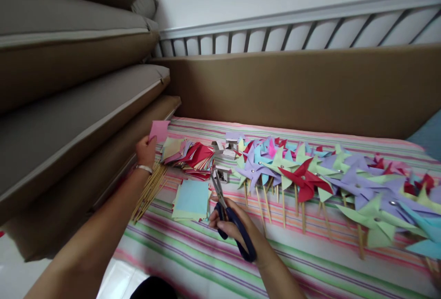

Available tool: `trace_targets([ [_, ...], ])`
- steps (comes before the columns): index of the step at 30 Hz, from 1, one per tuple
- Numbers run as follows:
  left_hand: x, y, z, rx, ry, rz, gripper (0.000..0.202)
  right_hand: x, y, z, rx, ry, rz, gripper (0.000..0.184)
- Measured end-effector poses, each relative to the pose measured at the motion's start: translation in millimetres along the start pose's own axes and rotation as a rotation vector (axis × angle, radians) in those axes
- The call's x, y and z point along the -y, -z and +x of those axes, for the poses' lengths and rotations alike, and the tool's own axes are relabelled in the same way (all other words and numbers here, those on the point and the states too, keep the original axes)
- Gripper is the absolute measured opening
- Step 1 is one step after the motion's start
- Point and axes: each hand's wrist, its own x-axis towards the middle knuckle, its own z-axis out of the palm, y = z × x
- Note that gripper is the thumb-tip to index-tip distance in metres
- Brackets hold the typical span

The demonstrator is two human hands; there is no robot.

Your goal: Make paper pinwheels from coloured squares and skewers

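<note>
My left hand (146,150) pinches a pink paper square (159,131) by its lower edge, above the left end of a fanned pile of cut coloured papers (196,156). In my right hand (231,223) is a pair of scissors (245,254) with dark blue handles; the blades point up and away from me and look slightly parted. Just left of the scissors lies a stack of square papers (193,198), light blue on top. Thin wooden sticks (149,193) lie in a bundle below my left wrist.
Many finished paper pinwheels (305,180) on sticks cover the right side of the striped cloth (193,248). Small open boxes (223,173) stand between papers and pinwheels, one holding tiny metal pieces. Stacked brown cushions (86,92) rise at left; a padded brown panel (292,90) runs behind.
</note>
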Motion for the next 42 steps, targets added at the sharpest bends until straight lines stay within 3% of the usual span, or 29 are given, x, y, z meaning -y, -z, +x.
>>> trace_targets([
  [2,-22,5.5,-25,0.006,0.028,-0.114,0.022,-2,0,3,-0.029,0.032,-0.001,0.049],
  [4,-43,5.5,-62,0.197,0.234,-0.545,0.022,-3,-1,6,-0.117,0.071,0.020,0.049],
  [6,-58,0.9,-102,0.393,0.478,-0.766,0.021,-2,-1,8,-0.257,0.109,0.068,0.052],
  [9,-67,-10.4,-151,0.573,0.712,-0.847,0.021,7,2,6,-0.424,0.149,0.154,0.054],
  [13,-63,-27.6,-179,0.715,0.756,-0.741,0.020,16,10,2,-0.490,0.233,0.135,0.047],
  [16,-61,-38.7,-183,0.764,0.767,-0.687,0.021,13,16,4,-0.610,0.253,0.035,0.043],
  [19,-61,-44.9,-185,0.820,0.789,-0.770,0.022,6,20,8,-0.689,0.255,0.024,0.046],
  [23,-61,-45.7,-190,0.859,0.869,-0.888,0.026,3,19,13,-0.736,0.256,0.026,0.045],
  [27,-60,-44.8,-196,0.880,0.833,-0.816,0.030,1,15,15,-0.718,0.278,-0.029,0.040],
  [31,-56,-43.8,-188,0.723,0.820,-0.801,0.028,-4,14,15,-0.675,0.221,-0.081,0.046],
  [36,-46,-36.3,-167,0.490,0.833,-0.899,0.021,-4,8,10,-0.501,0.152,-0.092,0.054],
  [42,-46,-31.9,-159,0.429,0.778,-0.923,0.022,0,-9,-1,-0.268,-0.080,-0.169,0.051],
])
